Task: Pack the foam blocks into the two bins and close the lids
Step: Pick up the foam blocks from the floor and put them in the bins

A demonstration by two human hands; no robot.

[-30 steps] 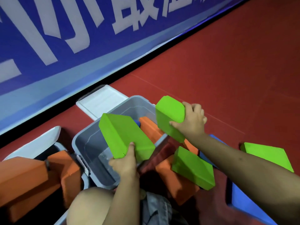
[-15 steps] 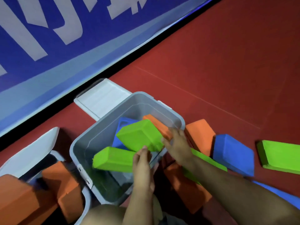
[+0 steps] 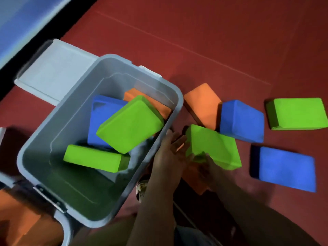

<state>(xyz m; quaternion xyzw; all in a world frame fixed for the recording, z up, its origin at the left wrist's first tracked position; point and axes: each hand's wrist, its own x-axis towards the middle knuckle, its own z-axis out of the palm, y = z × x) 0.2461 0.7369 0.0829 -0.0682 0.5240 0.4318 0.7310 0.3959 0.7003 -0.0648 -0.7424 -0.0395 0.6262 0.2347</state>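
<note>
The grey bin (image 3: 177,96) stands open and holds two green blocks (image 3: 129,125), a blue block (image 3: 101,112) and an orange block (image 3: 150,102). Right of the bin, a green block (image 3: 218,148) lies tilted on the red floor. My left hand (image 3: 173,148) is flat against its left side, fingers straight. My right hand (image 3: 204,166), blurred, grips its near corner. An orange block (image 3: 200,185) lies partly hidden under my hands. Loose on the floor are an orange block (image 3: 202,105), two blue blocks (image 3: 241,119) and another green block (image 3: 298,113).
The bin's white lid (image 3: 53,73) lies open behind it, near the blue banner wall (image 3: 26,18). The second bin (image 3: 65,226), at the lower left, holds orange blocks (image 3: 17,219). My knees fill the bottom edge. Red floor stretches beyond the blocks.
Both hands let go of the two green blocks, which now lie in the grey bin. The hands moved right, out of the bin, onto a green block on the floor.
</note>
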